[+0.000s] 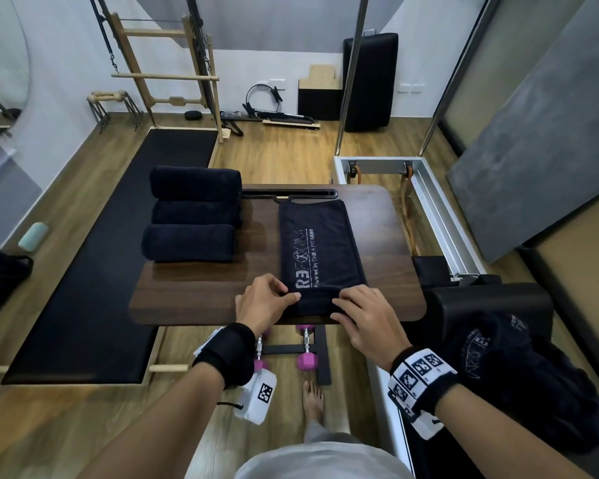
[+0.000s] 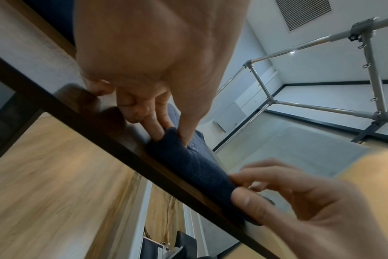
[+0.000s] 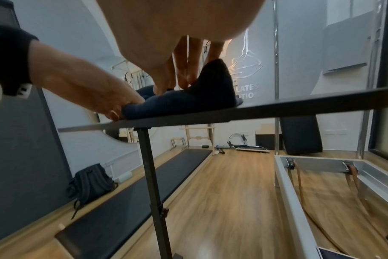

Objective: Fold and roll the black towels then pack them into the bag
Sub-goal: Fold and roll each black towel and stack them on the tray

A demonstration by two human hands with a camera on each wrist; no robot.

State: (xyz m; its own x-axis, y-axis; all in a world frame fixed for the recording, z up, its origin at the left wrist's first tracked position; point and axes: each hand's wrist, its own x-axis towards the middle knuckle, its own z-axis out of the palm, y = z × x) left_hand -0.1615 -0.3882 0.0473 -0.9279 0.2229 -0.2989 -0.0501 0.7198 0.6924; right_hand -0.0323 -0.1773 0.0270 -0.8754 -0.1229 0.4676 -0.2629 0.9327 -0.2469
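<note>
A long folded black towel (image 1: 319, 247) with white lettering lies lengthwise on the brown table (image 1: 194, 299). Its near end is turned up into a small roll (image 2: 195, 163) (image 3: 188, 101). My left hand (image 1: 291, 295) (image 2: 173, 133) pinches the left side of that roll. My right hand (image 1: 343, 302) (image 3: 184, 78) curls its fingers over the right side. Three rolled black towels (image 1: 194, 216) lie side by side at the table's left. A heap of loose black towels (image 1: 519, 375) sits to my right. The black backpack (image 3: 91, 182) stands on the floor at the left.
Pink dumbbells (image 1: 305, 357) lie under the table beside its black post (image 3: 153, 192). A metal reformer frame (image 1: 429, 195) runs along the right. A long black mat (image 1: 118, 254) covers the floor on the left. My bare foot (image 1: 313, 399) is below the table.
</note>
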